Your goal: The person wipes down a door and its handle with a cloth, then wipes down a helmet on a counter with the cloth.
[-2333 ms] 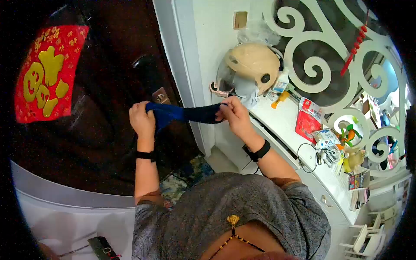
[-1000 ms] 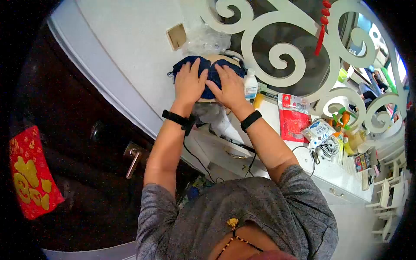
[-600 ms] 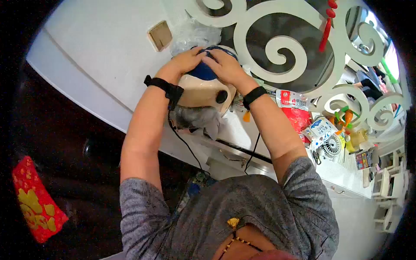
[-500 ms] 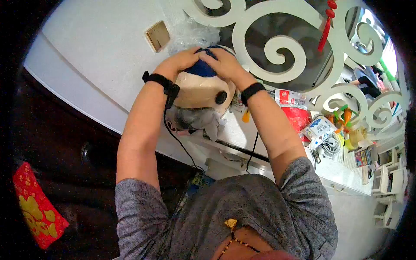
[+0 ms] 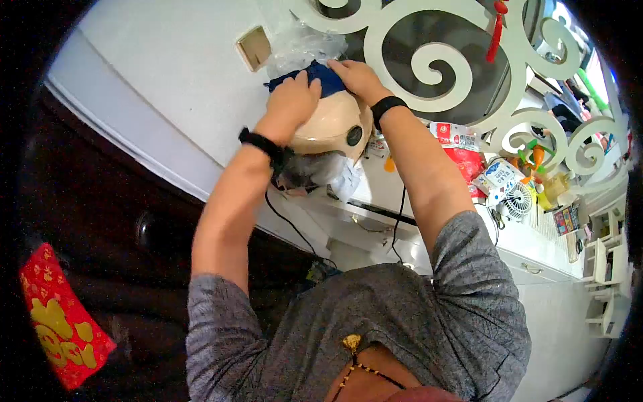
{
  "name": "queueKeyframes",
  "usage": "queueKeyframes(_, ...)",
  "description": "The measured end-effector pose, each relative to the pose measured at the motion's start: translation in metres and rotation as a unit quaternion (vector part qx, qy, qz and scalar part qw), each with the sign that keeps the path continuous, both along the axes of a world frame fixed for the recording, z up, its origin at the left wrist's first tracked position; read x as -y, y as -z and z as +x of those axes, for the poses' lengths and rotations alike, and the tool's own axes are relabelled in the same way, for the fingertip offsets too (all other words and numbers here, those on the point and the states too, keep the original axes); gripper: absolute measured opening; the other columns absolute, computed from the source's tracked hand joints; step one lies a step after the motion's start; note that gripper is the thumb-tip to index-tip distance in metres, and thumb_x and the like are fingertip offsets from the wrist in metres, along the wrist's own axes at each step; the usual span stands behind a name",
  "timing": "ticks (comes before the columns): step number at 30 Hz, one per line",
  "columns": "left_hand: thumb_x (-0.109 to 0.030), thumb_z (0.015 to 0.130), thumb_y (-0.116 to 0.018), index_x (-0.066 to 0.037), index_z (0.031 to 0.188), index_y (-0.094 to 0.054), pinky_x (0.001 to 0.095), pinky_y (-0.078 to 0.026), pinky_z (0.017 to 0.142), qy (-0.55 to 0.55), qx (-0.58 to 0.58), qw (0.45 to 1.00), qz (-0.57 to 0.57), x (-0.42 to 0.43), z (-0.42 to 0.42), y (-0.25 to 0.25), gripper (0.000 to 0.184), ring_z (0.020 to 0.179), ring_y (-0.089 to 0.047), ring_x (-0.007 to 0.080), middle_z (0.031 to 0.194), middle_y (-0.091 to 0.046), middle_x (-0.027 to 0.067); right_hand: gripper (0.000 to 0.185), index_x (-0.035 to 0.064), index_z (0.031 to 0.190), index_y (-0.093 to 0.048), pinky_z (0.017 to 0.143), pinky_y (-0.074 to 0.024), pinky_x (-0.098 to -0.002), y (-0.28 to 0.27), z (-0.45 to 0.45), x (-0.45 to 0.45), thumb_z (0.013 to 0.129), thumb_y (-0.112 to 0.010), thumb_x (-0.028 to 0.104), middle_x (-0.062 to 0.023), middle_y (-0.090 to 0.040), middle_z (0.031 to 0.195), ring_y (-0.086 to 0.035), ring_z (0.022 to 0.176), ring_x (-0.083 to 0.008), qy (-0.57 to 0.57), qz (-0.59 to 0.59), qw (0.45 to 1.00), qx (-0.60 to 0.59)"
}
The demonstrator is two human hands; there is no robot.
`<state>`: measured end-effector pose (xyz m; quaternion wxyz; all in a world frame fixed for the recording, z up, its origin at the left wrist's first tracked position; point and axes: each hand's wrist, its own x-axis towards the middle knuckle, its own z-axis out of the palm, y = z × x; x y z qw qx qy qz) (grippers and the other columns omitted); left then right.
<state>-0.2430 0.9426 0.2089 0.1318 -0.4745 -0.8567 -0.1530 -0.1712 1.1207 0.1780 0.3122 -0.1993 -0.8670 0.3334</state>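
At twelve o'clock, the left hand (image 5: 293, 106) lays slightly parted fingers on blue cloth (image 5: 326, 79) atop a beige helmet (image 5: 329, 122); the right hand (image 5: 360, 79) touches it, grip unclear; toward two o'clock, a red-and-white pouch (image 5: 462, 149), contents hidden.

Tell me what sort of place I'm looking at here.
Probably a home entryway: a dark door with a red and gold decoration, a helmet on a white cabinet, and an ornate scrollwork divider with more of the room visible beyond.

The single head-worn camera looks forward and down, past the grey shirt (image 5: 388, 308) toward the helmet (image 5: 331, 117).
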Motion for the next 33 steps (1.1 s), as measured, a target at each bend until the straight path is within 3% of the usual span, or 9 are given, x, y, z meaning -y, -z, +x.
queueKeyframes(4, -0.038, 0.094, -0.054, 0.003, 0.131, -0.053, 0.0527, -0.047, 0.095, -0.001, -0.127, 0.984, 0.121, 0.040, 0.027, 0.030, 0.055, 0.113, -0.057, 0.0489, 0.127, -0.054, 0.0353, 0.055, -0.0024, 0.098, -0.070, 0.086, -0.0498, -0.0484, 0.009, 0.007, 0.031, 0.092, -0.048, 0.048, -0.0267, -0.068, 0.097, -0.064, 0.092, -0.0444, 0.006, 0.137, 0.985, -0.101)
queueKeyframes(5, -0.038, 0.094, -0.054, 0.003, 0.131, -0.053, 0.0527, -0.047, 0.095, 0.001, -0.126, 0.984, 0.124, 0.050, 0.031, 0.039, 0.055, 0.113, -0.057, 0.0489, 0.127, -0.054, 0.0353, 0.046, -0.0037, 0.100, -0.068, 0.086, -0.0499, -0.0480, -0.011, 0.034, 0.069, 0.091, -0.055, 0.040, -0.0250, -0.067, 0.098, -0.063, 0.093, -0.0424, 0.005, 0.105, 0.987, -0.118)
queueKeyframes(7, -0.031, 0.090, -0.061, 0.003, 0.136, -0.050, 0.0525, -0.044, 0.099, 0.031, -0.204, 0.952, 0.228, 0.070, 0.027, 0.059, 0.058, 0.116, -0.054, 0.0498, 0.127, -0.053, 0.0369, 0.039, -0.0020, 0.119, -0.060, 0.094, -0.0464, -0.0463, 0.016, 0.043, 0.094, 0.093, -0.057, 0.028, -0.0255, -0.062, 0.114, -0.059, 0.107, -0.0430, 0.009, 0.192, 0.956, -0.223)
queueKeyframes(8, -0.026, 0.089, -0.061, 0.002, 0.140, -0.046, 0.0525, -0.041, 0.103, 0.063, -0.261, 0.940, 0.213, 0.077, 0.015, 0.074, 0.060, 0.120, -0.050, 0.0516, 0.131, -0.049, 0.0382, 0.041, -0.0030, 0.120, -0.059, 0.096, -0.0447, -0.0467, 0.021, 0.054, 0.110, 0.093, -0.059, 0.027, -0.0262, -0.061, 0.117, -0.057, 0.110, -0.0438, 0.015, 0.209, 0.949, -0.238)
queueKeyframes(11, -0.024, 0.089, -0.061, 0.002, 0.142, -0.043, 0.0525, -0.040, 0.105, 0.065, -0.146, 0.959, 0.233, 0.095, 0.035, 0.061, 0.062, 0.122, -0.047, 0.0519, 0.135, -0.045, 0.0388, 0.046, -0.0026, 0.123, -0.055, 0.095, -0.0439, -0.0489, 0.039, 0.077, 0.148, 0.086, -0.066, 0.022, -0.0259, -0.058, 0.115, -0.056, 0.105, -0.0429, 0.015, 0.232, 0.934, -0.272)
queueKeyframes(16, -0.012, 0.079, -0.069, -0.001, 0.142, -0.042, 0.0510, -0.042, 0.103, 0.051, -0.145, 0.966, 0.210, 0.093, 0.034, 0.060, 0.070, 0.118, -0.050, 0.0500, 0.135, -0.045, 0.0357, 0.054, -0.0017, 0.134, -0.048, 0.099, -0.0409, -0.0472, 0.069, 0.106, 0.178, 0.086, -0.067, 0.015, -0.0265, -0.054, 0.118, -0.051, 0.111, -0.0448, -0.037, 0.173, 0.955, -0.238)
queueKeyframes(23, -0.019, 0.080, -0.070, -0.002, 0.139, -0.047, 0.0513, -0.045, 0.099, 0.079, -0.184, 0.953, 0.227, 0.062, 0.020, 0.052, 0.065, 0.115, -0.053, 0.0500, 0.131, -0.049, 0.0347, 0.057, -0.0032, 0.136, -0.046, 0.102, -0.0396, -0.0480, 0.061, 0.097, 0.160, 0.087, -0.067, 0.018, -0.0304, -0.053, 0.123, -0.050, 0.115, -0.0484, 0.050, 0.144, 0.961, -0.232)
queueKeyframes(24, -0.022, 0.083, -0.067, -0.003, 0.140, -0.046, 0.0505, -0.045, 0.099, 0.068, -0.173, 0.961, 0.204, 0.057, 0.019, 0.049, 0.063, 0.116, -0.052, 0.0492, 0.131, -0.049, 0.0345, 0.054, -0.0055, 0.131, -0.050, 0.099, -0.0424, -0.0487, 0.065, 0.092, 0.148, 0.088, -0.065, 0.024, -0.0296, -0.058, 0.115, -0.054, 0.111, -0.0469, 0.066, 0.171, 0.954, -0.238)
queueKeyframes(33, -0.036, 0.089, -0.065, -0.005, 0.133, -0.056, 0.0514, -0.047, 0.096, 0.054, -0.190, 0.956, 0.217, 0.033, 0.028, 0.045, 0.055, 0.112, -0.055, 0.0491, 0.128, -0.054, 0.0338, 0.047, -0.0056, 0.120, -0.061, 0.097, -0.0460, -0.0453, 0.049, 0.059, 0.048, 0.093, -0.056, 0.033, -0.0285, -0.061, 0.118, -0.058, 0.112, -0.0430, 0.028, 0.079, 0.973, -0.217)
